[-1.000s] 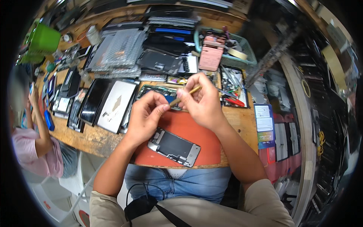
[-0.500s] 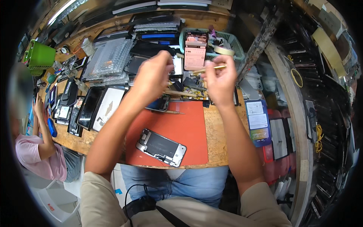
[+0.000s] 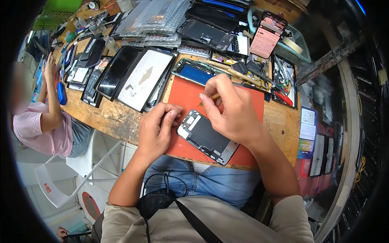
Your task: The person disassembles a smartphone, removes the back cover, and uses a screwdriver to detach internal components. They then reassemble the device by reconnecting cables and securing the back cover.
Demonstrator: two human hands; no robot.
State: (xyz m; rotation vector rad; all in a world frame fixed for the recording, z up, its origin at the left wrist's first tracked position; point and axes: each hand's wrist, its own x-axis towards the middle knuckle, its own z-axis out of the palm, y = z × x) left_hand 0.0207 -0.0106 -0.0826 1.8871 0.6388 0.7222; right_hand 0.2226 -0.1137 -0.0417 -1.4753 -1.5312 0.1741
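Observation:
A detached phone screen [image 3: 208,139] lies back side up on the orange-red work mat [image 3: 182,94], with its dark plate, silver parts and flex cable showing. Just left of its upper corner, my left hand [image 3: 156,128] is closed, thumb against curled fingers; whatever it might hold is hidden. My right hand [image 3: 233,107] pinches a slim gold-coloured tool [image 3: 216,96] above the screen's far edge. Most of that tool is covered by the fingers, so its exact kind is unclear. Beyond my hands, an opened phone housing [image 3: 194,73] with a blue inside rests at the mat's far edge.
Left of the mat lie a white-backed panel [image 3: 146,79] and black phones. Behind are bubble-wrapped packs [image 3: 154,16], a lit phone [image 3: 267,35] propped on a green basket [image 3: 302,44], and a tray of tools [image 3: 283,75]. A person in pink [image 3: 44,129] sits at far left.
Both hands have come down and closer from over the bench's back to the phone screen. The gold-coloured tool stays in my right hand. The view has shifted and turned.

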